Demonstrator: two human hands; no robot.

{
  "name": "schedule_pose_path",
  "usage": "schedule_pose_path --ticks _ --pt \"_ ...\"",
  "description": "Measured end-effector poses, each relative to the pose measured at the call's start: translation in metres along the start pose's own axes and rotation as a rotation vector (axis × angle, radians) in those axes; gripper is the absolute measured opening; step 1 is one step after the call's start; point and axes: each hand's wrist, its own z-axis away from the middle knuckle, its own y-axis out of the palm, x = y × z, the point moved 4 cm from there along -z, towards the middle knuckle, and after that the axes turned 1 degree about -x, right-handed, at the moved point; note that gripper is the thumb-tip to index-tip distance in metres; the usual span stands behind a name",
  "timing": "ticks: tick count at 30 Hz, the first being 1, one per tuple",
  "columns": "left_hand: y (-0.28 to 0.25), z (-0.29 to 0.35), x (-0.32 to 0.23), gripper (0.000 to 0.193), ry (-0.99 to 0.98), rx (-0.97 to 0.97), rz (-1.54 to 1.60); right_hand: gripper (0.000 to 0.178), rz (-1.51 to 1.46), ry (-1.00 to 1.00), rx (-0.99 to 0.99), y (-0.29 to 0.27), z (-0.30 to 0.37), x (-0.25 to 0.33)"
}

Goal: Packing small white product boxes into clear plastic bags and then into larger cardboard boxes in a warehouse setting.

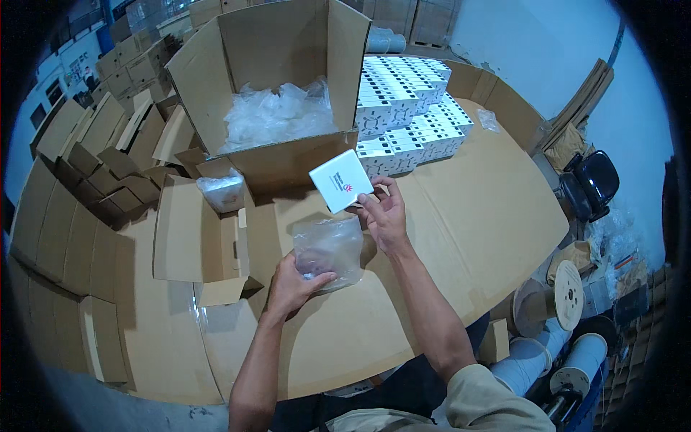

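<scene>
My right hand (385, 216) holds a small flat white square box (340, 180) by its lower corner, lifted above the cardboard-covered table (475, 216). My left hand (291, 288) grips a clear plastic bag (329, 250) from below, its mouth up, just under and left of the white box. The box and the bag are a little apart.
A big open carton (281, 79) with several crumpled clear bags stands behind. Stacks of small white boxes (407, 108) sit right of it. Flattened cartons (93, 158) pile up at the left. Cable spools (561, 295) and a black chair (590, 183) stand at the right.
</scene>
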Motion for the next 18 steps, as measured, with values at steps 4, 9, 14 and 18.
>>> schedule_pose_path --ticks 4,9,14,18 --pt "0.0 -0.001 0.003 0.051 0.013 0.025 0.013 0.032 -0.114 0.054 0.054 0.004 0.004 0.005" --pt "-0.001 -0.001 -0.003 0.053 -0.045 0.016 0.03 0.024 -0.043 0.082 0.112 -0.002 0.003 0.004" --pt "-0.003 -0.002 0.004 0.056 -0.016 0.019 0.038 0.019 0.069 0.061 0.163 -0.005 0.002 0.005" --pt "-0.003 -0.004 0.01 0.058 0.018 -0.001 0.012 0.02 0.054 0.108 0.205 -0.004 0.004 0.005"
